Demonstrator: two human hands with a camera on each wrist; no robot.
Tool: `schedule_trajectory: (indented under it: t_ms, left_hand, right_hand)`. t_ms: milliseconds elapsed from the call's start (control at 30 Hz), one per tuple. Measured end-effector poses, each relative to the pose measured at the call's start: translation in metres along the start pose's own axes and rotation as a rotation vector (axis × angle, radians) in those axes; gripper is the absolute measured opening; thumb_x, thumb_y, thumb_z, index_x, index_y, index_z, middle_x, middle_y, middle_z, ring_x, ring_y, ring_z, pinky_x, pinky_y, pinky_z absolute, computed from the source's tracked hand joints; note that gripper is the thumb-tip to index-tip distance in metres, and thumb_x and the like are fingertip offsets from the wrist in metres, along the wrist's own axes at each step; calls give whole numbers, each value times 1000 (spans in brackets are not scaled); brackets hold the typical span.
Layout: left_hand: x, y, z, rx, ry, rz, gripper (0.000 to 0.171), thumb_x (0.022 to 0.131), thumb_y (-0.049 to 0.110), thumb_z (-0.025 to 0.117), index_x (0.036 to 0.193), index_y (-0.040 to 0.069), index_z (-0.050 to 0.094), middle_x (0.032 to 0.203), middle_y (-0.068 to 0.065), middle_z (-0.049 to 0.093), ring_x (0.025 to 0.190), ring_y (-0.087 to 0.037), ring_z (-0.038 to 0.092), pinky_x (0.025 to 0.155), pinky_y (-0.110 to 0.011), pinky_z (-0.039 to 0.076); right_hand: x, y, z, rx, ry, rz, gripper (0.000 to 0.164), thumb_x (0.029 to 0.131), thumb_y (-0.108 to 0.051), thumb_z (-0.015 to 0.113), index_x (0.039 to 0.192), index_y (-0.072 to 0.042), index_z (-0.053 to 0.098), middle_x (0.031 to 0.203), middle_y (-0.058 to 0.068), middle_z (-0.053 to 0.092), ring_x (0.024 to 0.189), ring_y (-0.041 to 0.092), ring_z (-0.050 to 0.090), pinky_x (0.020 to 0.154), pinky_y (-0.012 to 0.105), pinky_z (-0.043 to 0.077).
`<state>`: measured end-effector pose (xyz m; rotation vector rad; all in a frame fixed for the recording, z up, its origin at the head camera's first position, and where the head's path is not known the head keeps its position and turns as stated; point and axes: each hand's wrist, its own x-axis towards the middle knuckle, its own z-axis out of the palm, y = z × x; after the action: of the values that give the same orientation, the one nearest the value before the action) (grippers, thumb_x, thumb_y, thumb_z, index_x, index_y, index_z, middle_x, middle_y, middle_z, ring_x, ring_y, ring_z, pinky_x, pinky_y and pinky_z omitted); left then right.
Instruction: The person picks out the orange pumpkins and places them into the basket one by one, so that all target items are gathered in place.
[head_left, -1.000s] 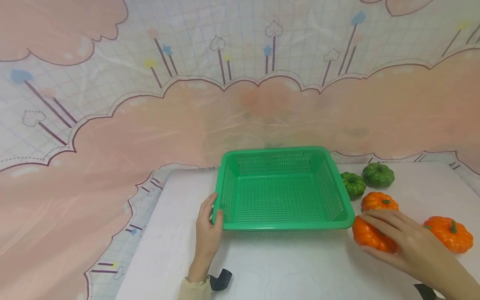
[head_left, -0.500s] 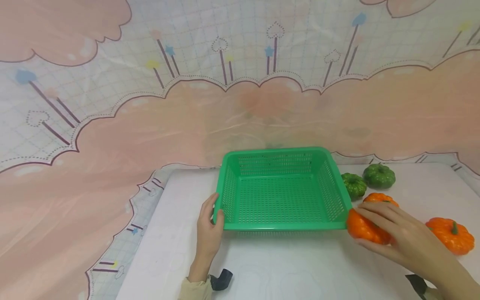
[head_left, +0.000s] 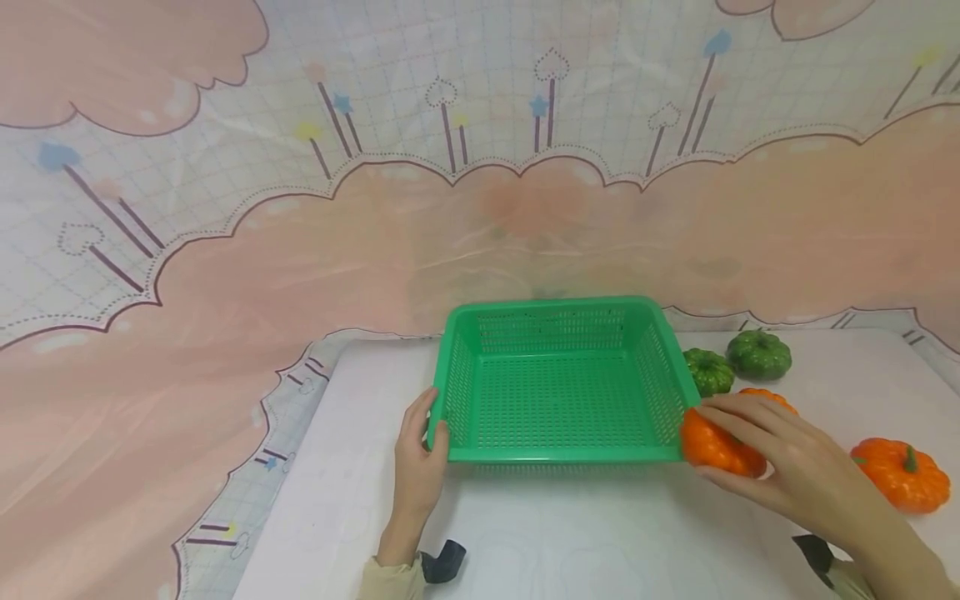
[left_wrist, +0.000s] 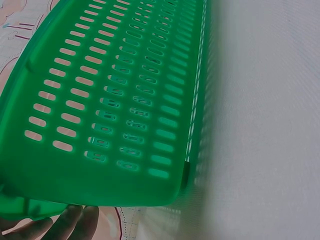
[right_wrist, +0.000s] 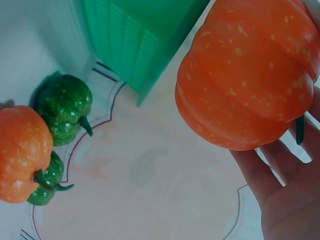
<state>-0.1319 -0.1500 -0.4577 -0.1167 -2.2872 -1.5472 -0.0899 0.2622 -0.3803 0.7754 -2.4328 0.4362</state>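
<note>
A green plastic basket with slotted sides stands on the white table, and nothing lies inside it. My left hand grips its left rim near the front corner, thumb on the near side; in the left wrist view, fingertips show under the basket's edge. My right hand holds an orange toy pumpkin just beside the basket's right front corner. In the right wrist view this pumpkin is off the table, its green stem towards the palm. The hand partly hides another orange pumpkin behind it.
Two green pumpkins sit right of the basket, towards the back. A further orange pumpkin lies at the far right of the table. Behind the table hangs a patterned pink and white cloth.
My right hand has carried the orange pumpkin left and slightly upward, to the basket's right front corner. The left hand and the basket have stayed in place.
</note>
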Motion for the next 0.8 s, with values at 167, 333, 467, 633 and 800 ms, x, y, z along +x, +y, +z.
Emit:
schedule_trajectory:
  t_ms: [167, 333, 467, 633, 800]
  left_hand:
    - [0, 0, 0, -5, -6, -8, 47, 99, 2, 50, 146, 5, 47, 152, -13, 42, 137, -31, 46, 106, -47, 49]
    - [0, -1, 0, -9, -4, 0, 46, 99, 2, 49, 146, 5, 47, 152, -13, 42, 138, -31, 45, 108, -49, 47]
    - [0, -1, 0, -9, -3, 1, 46, 100, 3, 49, 146, 6, 47, 152, -12, 42, 139, -30, 44, 110, -49, 45]
    - [1, -1, 0, -17, -4, 3, 46, 100, 3, 49, 146, 7, 47, 152, -12, 42, 139, -29, 44, 110, -48, 44]
    - [0, -1, -1, -8, 2, 6, 46, 100, 3, 50, 146, 7, 48, 152, -11, 43, 139, -29, 43, 111, -50, 43]
  right_hand:
    - [6, 1, 4, 47, 31, -51, 63, 78, -65, 71, 121, -18, 71, 123, -4, 65, 111, 19, 57, 107, 0, 22]
    - [14, 1, 8, 97, 43, -90, 62, 83, -64, 67, 120, -15, 71, 121, 1, 66, 111, 23, 58, 111, 3, 22]
    - [19, -1, 9, 96, 28, -84, 61, 81, -62, 71, 121, -17, 71, 123, -1, 65, 112, 22, 58, 109, 2, 22]
    - [26, -4, 10, 83, 23, -80, 60, 75, -52, 81, 122, -18, 71, 123, -3, 65, 113, 20, 58, 107, 1, 24]
    - [33, -5, 13, 37, 21, -88, 62, 70, -49, 85, 122, -19, 71, 124, -4, 65, 114, 18, 59, 92, 20, 50]
